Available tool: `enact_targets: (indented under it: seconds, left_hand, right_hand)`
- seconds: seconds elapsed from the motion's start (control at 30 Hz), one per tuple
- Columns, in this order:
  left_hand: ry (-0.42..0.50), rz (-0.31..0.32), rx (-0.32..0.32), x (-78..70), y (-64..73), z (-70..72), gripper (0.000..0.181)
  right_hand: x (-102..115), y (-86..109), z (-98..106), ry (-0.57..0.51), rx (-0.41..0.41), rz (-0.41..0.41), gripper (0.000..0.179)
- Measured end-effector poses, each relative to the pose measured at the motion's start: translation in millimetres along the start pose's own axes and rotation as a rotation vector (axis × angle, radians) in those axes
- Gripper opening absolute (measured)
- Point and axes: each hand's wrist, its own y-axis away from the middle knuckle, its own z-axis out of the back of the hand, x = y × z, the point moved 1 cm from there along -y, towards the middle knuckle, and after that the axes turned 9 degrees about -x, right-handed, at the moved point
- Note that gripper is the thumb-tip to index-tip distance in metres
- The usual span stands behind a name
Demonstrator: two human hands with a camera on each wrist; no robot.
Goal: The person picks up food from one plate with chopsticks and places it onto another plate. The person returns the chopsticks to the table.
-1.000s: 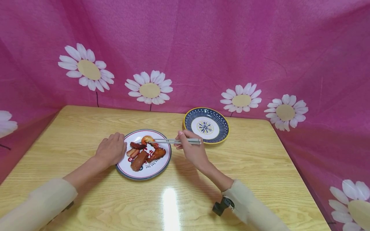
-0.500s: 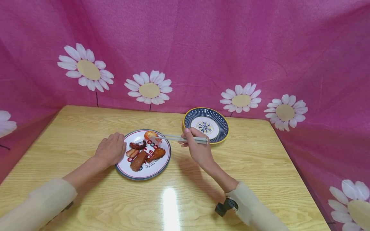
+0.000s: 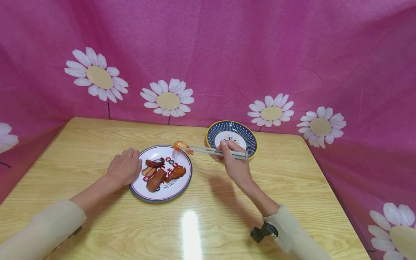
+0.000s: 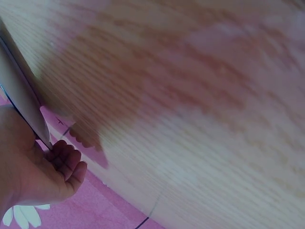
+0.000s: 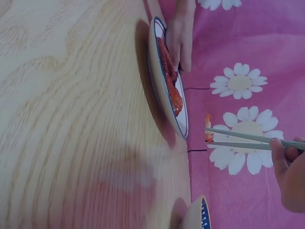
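Note:
My right hand holds a pair of pale chopsticks. Their tips pinch an orange shrimp, which is up in the air by the far right rim of the white plate. At that plate's left edge, my left hand grips the rim, with fingertips curled at the edge in the left wrist view. On the plate lie a dark curled sausage-like piece, a pale striped strip, a brown slab of meat and a glazed chicken wing.
Behind my right hand stands a deep blue-patterned dish with a yellow rim, partly hidden by the hand. A wooden table carries both dishes. Pink cloth with daisies hangs along the table's back and sides.
The chopsticks have lifted the shrimp off the plate and carried it right, to above the rim. My right hand has shifted right, towards the blue dish; the left hand stays put.

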Motion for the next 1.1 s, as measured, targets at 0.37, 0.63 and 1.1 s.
enact_targets:
  seconds: [0.37,0.63,1.1]
  left_hand:
    - [0.003,0.003,0.0,0.7,0.6,-1.0,0.029]
    - [-0.009,-0.003,-0.005,0.4,0.3,-0.6,0.03]
    - [-0.009,-0.006,-0.011,-0.1,1.1,-1.2,0.029]
  right_hand:
    - [-6.7,-2.2,15.1,0.005,-0.041,0.034,0.033]
    - [-9.9,-4.2,30.5,0.042,-0.084,0.016,0.034]
    - [-14.5,-4.3,50.2,0.077,-0.136,-0.044,0.034]
